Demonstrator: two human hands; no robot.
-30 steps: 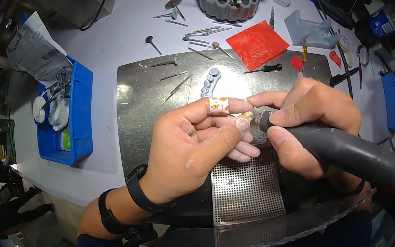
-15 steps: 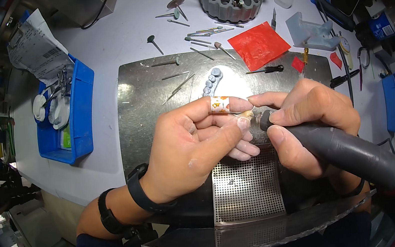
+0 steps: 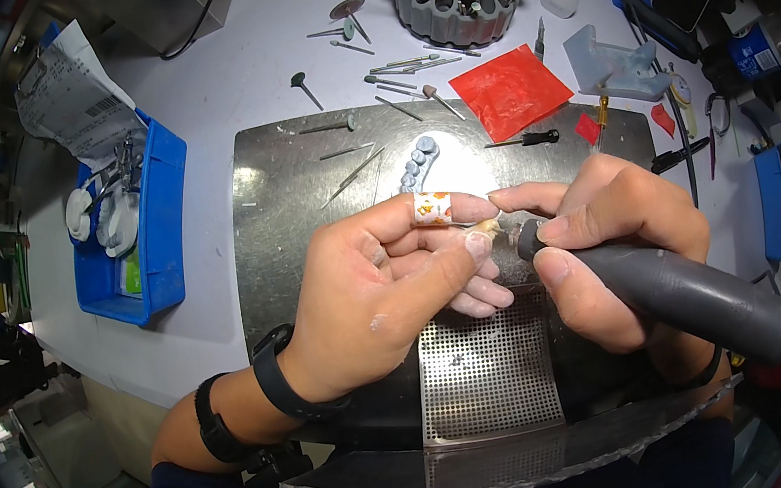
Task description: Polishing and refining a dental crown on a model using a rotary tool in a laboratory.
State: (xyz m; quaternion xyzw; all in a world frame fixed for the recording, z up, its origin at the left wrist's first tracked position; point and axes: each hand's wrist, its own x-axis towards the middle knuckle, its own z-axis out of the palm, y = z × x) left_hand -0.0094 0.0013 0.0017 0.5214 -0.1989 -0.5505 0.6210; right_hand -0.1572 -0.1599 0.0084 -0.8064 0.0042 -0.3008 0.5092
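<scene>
Between thumb and index finger, my left hand (image 3: 395, 273) pinches a small cream-coloured dental crown (image 3: 485, 228); its fingers hide part of it. A patterned bandage (image 3: 432, 208) wraps the left index finger. My right hand (image 3: 620, 242) grips a dark grey rotary handpiece (image 3: 691, 287) like a pen, its tip pointing left at the crown. Whether the bur touches the crown is too small to tell. Both index fingertips meet just above it. Pale dust coats the fingers. Behind the hands, a grey-blue dental model (image 3: 418, 164) of several teeth sits on a metal plate (image 3: 287, 179).
A perforated metal grille (image 3: 486, 370) lies below the hands. Burs (image 3: 397, 73) are scattered beyond the plate, near a red sheet (image 3: 511, 92) and a round grey bur holder (image 3: 457, 10). At left stands a blue bin (image 3: 162, 216) holding plaster pieces; a translucent holder (image 3: 620, 67) is at right.
My right hand and the handpiece have shifted very slightly, the handpiece's rear end a touch lower. The left hand keeps its pinch on the crown, almost still.
</scene>
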